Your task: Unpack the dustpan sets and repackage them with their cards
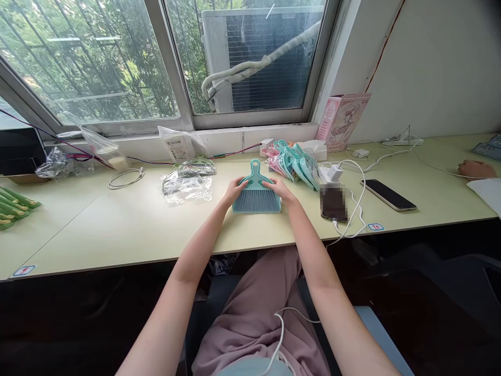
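A small teal dustpan and brush set point(256, 200) is on or just above the desk in front of me, handle pointing toward the window and grey bristles facing me. My left hand point(235, 191) grips its left side, thumb on top. On the right side my right hand point(278, 189) holds it the same way, with the fingers partly hidden beneath. Left of it lies a crinkled clear plastic bag point(187, 189), with a green-edged item point(198, 165) behind. Just beyond my right hand is a pile of teal and pink plastic pieces point(299, 162), some in clear wrapping.
To the right are a charging phone point(333, 203) with white cables, a dark phone point(388, 195) and a pink box point(342, 122). Another person's hand point(476, 168) rests at far right. Green packets point(15, 206) and a coiled cable point(126, 178) lie left.
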The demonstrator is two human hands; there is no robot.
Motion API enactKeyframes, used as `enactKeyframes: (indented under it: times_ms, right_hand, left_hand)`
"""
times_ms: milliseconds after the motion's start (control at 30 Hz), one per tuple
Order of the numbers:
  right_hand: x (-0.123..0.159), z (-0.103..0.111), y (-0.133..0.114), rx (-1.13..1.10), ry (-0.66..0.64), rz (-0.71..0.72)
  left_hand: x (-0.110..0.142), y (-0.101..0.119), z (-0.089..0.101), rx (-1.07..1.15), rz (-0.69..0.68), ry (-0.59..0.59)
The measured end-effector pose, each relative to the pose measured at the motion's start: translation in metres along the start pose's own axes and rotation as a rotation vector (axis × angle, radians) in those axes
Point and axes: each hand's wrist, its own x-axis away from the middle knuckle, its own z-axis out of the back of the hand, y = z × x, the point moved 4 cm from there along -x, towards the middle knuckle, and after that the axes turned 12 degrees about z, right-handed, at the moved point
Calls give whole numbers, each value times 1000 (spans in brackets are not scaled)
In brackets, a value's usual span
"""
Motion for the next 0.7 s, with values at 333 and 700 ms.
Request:
enactKeyframes:
  times_ms: [333,700]
  right_hand:
    - [-6,0,5,14,117,32]
    - [-6,0,5,53,141,56]
  left_hand:
    - [-2,-1,-1,90,42,-9]
    - [-3,2,-2,125,45,49]
